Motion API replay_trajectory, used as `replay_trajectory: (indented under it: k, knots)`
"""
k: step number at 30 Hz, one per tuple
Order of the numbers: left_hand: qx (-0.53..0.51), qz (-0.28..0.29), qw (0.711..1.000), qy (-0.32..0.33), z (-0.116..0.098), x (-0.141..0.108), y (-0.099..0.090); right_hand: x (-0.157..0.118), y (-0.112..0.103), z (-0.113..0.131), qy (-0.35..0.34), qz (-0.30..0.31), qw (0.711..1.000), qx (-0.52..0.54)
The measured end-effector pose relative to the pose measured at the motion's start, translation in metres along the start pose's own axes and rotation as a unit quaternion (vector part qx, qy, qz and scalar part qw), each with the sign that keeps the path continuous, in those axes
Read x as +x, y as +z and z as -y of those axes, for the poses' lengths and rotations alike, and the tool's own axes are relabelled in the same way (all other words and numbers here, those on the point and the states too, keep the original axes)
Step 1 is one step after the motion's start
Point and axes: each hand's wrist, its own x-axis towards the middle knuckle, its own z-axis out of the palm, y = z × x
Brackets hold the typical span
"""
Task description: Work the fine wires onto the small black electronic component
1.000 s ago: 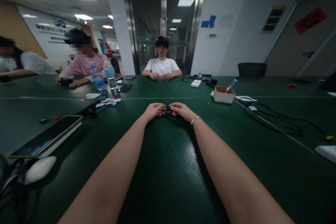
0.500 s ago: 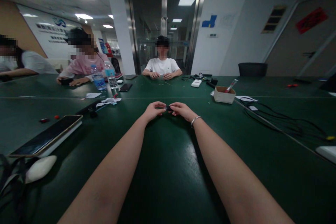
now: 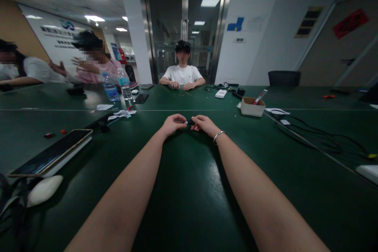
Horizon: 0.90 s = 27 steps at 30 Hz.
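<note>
Between my hands, just above the dark green table (image 3: 183,189), is a small black object with a shiny silver end (image 3: 189,123); its exact kind is too small to make out. My left hand (image 3: 173,125) is closed, thumb and fingertips pinching the silver end. From the other side, my right hand (image 3: 206,125) grips the black part between thumb and bent fingers. The fingertips hide portions of the object. A silver bracelet (image 3: 219,137) circles my right wrist.
At left lie a phone on a white box (image 3: 59,151), a white rounded item (image 3: 45,191) and crumpled paper (image 3: 122,114). Two water bottles (image 3: 110,87) stand farther back. A small open box (image 3: 252,107) and black cables (image 3: 313,134) are at right. Several people sit around the table.
The silver end now shows more clearly between my fingertips, with my hands almost in the same place. At the left, the person in pink has raised both hands off the table.
</note>
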Motion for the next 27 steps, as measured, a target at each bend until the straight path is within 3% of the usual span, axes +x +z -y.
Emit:
replay_trajectory:
  k: [7, 13, 18, 22, 27]
  knots:
    - [0.006, -0.021, 1.000, -0.002, 0.0010, 0.0005, -0.0007, -0.0046, -0.0058, -0.0003, -0.040, 0.024, 0.998, 0.043]
    - [0.007, -0.013, 1.000, 0.005, 0.0018, 0.0003, -0.0022, -0.0026, -0.0024, 0.0026, 0.006, 0.011, 1.000, 0.008]
    - [0.003, -0.022, 1.000, 0.002, 0.0032, 0.0009, -0.0025, -0.0054, -0.0043, 0.0037, -0.030, 0.022, 0.998, 0.058]
    - [-0.002, -0.020, 1.000, 0.004, 0.0045, 0.0019, -0.0025, -0.0031, -0.0035, 0.0021, 0.005, -0.007, 0.999, 0.039]
    - [-0.008, -0.024, 1.000, -0.006, 0.0032, 0.0011, -0.0023, -0.0032, -0.0053, 0.0021, -0.004, 0.034, 0.997, 0.070]
